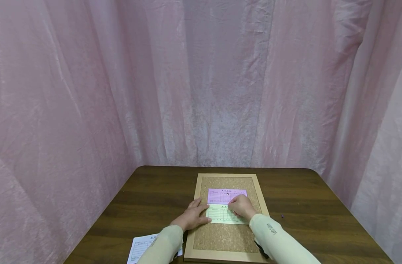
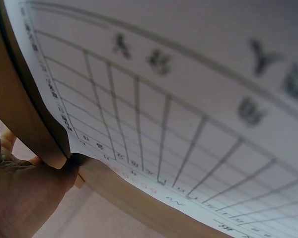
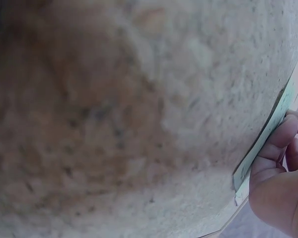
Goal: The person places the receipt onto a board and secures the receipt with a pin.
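A pale green printed slip (image 1: 222, 216) lies on a framed corkboard (image 1: 227, 238), right below a pink slip (image 1: 217, 197) with a small dark pin (image 1: 227, 194) near its top middle. My left hand (image 1: 193, 215) rests over the board's left frame, fingers spread and straight, its fingertips and thumb at the green slip's left edge. At the upper middle of that slip, my right hand (image 1: 242, 206) has curled fingers, thumb and forefinger pinched together. In the right wrist view the fingertips (image 3: 290, 124) press close on the green slip (image 3: 260, 144); what they pinch is hidden.
White printed slips (image 1: 141, 247) lie left of the board, partly under my left sleeve, and fill the left wrist view. A tiny blue-purple object (image 1: 282, 216) lies on the brown wooden table (image 1: 306, 205) to the right. Pink curtains (image 1: 220, 91) hang around the table.
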A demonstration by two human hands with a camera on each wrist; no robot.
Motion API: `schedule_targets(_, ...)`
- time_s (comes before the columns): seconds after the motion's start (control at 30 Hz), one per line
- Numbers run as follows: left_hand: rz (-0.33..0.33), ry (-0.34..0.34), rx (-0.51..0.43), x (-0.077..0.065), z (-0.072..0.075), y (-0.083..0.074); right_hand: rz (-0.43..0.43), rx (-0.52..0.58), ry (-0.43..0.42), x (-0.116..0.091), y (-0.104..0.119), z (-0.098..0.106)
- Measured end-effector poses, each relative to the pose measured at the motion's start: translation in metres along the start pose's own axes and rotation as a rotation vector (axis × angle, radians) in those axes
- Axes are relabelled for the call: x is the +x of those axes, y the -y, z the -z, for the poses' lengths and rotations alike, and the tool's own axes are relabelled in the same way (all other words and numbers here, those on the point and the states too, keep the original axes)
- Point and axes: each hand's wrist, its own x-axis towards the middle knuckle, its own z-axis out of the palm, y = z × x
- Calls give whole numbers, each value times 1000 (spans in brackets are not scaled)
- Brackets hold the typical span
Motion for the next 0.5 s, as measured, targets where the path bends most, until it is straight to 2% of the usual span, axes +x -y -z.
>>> schedule_targets(0.17, -2, 3, -5, 0, 1, 0, 6, -56, -13, 0, 1, -2)
schedule_targets(0.5, -9, 3, -5, -1, 1, 0, 26, -61, -24, -4, 4, -1)
